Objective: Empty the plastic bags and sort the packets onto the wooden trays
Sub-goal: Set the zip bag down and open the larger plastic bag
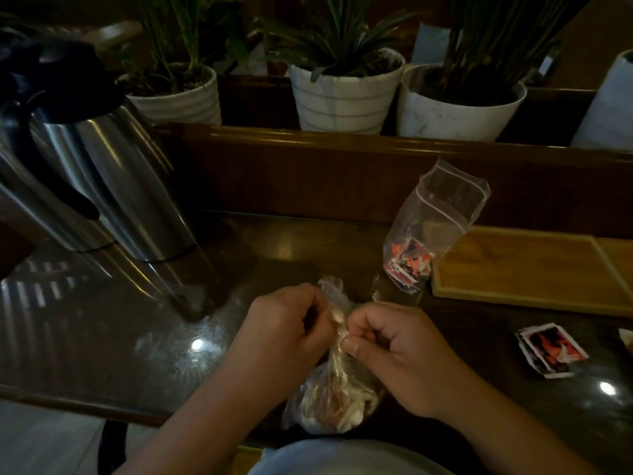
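While both hands pinch it, left hand [284, 323] and right hand [394, 344] clamp the knotted bag [337, 395] neck together. Zip bag [435, 228] stands beyond the right hand, touching the wooden tray [527, 265]; loose packets [551, 349] lie right of it.

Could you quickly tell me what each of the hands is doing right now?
Left hand: closed, pinching the twisted neck of the plastic bag.
Right hand: closed, pinching the same neck.

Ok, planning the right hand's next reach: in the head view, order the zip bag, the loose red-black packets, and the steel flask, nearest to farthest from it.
1. Loose red-black packets, on the table to the right of the right hand.
2. Zip bag, beyond the hand, beside the wooden tray.
3. Steel flask, far left.
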